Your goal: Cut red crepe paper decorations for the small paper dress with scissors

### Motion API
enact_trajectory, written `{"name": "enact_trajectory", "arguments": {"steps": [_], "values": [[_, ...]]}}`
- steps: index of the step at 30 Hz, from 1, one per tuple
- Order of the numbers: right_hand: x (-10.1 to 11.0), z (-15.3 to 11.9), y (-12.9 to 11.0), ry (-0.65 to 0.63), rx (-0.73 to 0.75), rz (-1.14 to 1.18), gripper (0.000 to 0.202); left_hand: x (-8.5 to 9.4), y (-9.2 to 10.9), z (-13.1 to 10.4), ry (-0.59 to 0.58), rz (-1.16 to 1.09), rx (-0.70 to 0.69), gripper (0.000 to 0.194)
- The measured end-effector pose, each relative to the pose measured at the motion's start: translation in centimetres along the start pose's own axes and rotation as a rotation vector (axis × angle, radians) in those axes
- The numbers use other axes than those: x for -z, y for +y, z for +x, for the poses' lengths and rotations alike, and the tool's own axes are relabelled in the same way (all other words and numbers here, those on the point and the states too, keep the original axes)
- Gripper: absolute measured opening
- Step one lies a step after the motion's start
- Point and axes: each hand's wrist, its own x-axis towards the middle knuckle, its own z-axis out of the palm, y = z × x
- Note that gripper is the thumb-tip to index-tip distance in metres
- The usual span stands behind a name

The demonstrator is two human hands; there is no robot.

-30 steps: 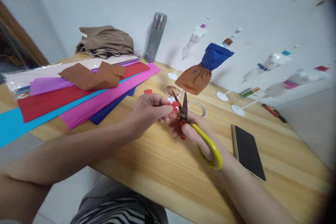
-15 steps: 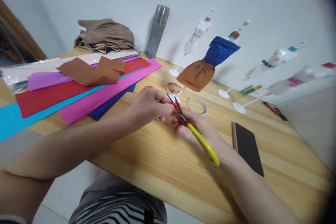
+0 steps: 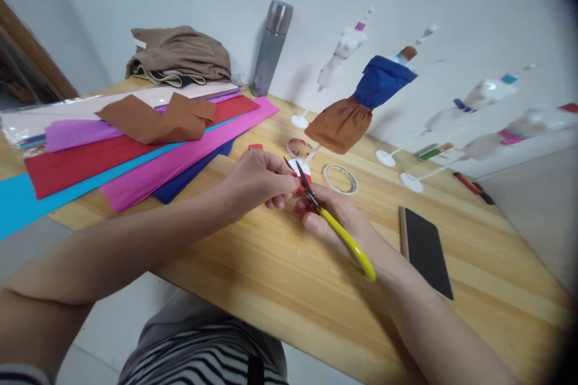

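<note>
In the head view, my left hand [image 3: 262, 177] pinches a small piece of red crepe paper [image 3: 297, 181] between thumb and fingertips. My right hand [image 3: 336, 210] is closed round yellow-handled scissors [image 3: 347, 243]. Their dark blades point up and away, parted at the tips, beside the red piece. Fingers hide much of the paper, so I cannot tell how far it lies between the blades. Just beyond my hands stands a dress form [image 3: 383, 81] in a blue paper top and a brown gathered skirt. Another bit of red paper [image 3: 256, 147] shows behind my left hand.
Coloured paper sheets [image 3: 189, 159] lie at left, with brown paper [image 3: 158, 123] on top. Two tape rolls, one white [image 3: 339, 179], lie beyond my hands. A flask [image 3: 271, 48], folded brown cloth [image 3: 185, 54] and several white mannequins [image 3: 490, 96] stand behind. A black phone-like slab [image 3: 427, 252] lies right.
The view has shifted slightly. My hands keep nearly the same pose, and less red shows by my right fingers. The scissor blades stay parted.
</note>
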Motion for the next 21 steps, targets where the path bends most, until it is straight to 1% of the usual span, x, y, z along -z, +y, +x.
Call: {"name": "enact_trajectory", "arguments": {"steps": [7,9,11,12,13,16,18,21], "values": [[-0.5,-0.1,1.1,0.052,-0.062,-0.008,0.064,0.0,-0.2,0.1,0.016,-0.041,0.003,0.031],[-0.4,0.0,1.1,0.066,-0.041,-0.007,0.060,0.0,-0.1,0.1,0.011,-0.044,0.002,0.033],[-0.1,0.1,0.8,0.069,0.014,0.016,0.054,0.1,-0.1,0.1,-0.011,-0.052,0.001,0.033],[0.1,0.2,0.4,0.062,0.053,0.040,0.052,0.1,0.0,0.1,-0.022,-0.056,0.000,0.033],[0.3,0.2,0.0,0.028,0.080,0.070,0.051,0.1,0.0,0.1,-0.032,-0.055,0.002,0.032],[1.0,0.4,-1.2,-0.053,0.048,0.104,0.048,0.1,0.2,0.0,-0.040,-0.040,0.017,0.033],[1.2,0.5,-1.6,-0.059,0.036,0.107,0.048,0.0,0.2,-0.1,-0.035,-0.038,0.032,0.034],[1.4,0.5,-1.4,-0.068,0.047,0.114,0.046,0.0,0.1,-0.1,-0.034,-0.048,0.037,0.036]]}}
